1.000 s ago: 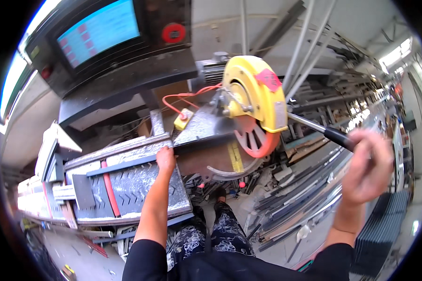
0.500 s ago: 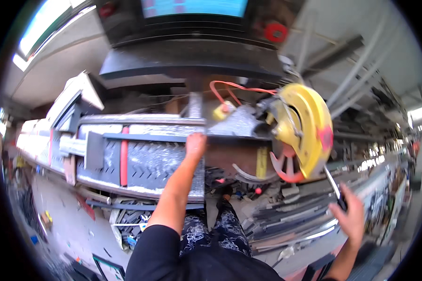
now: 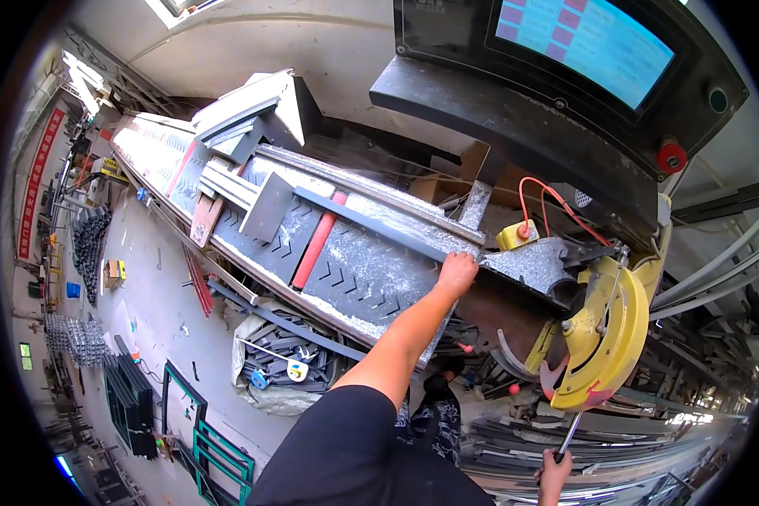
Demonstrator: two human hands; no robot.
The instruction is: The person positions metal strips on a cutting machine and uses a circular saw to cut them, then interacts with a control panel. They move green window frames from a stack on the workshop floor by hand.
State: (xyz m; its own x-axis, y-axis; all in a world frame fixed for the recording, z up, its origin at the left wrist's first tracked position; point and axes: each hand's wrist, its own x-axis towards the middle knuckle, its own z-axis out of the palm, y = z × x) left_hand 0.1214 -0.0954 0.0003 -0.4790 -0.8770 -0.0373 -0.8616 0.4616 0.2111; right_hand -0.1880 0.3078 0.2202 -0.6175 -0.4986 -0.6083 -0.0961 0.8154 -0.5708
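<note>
Fingers of the left hand grip one dark bar lying along the desk, apparently to steady it; the right hand's wrap one handle, seemingly to control one yellow-guarded saw. One grey plate at the bar's far end probably acts as a stop. At least two red strips cross the desk.

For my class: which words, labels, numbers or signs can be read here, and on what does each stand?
Red wall banner: a row of characters, not copied here.
Lit screen: print too small to read.
Black console: faint marks at its top edge, unreadable.
Red sticker on the yellow saw guard: nothing readable.
</note>
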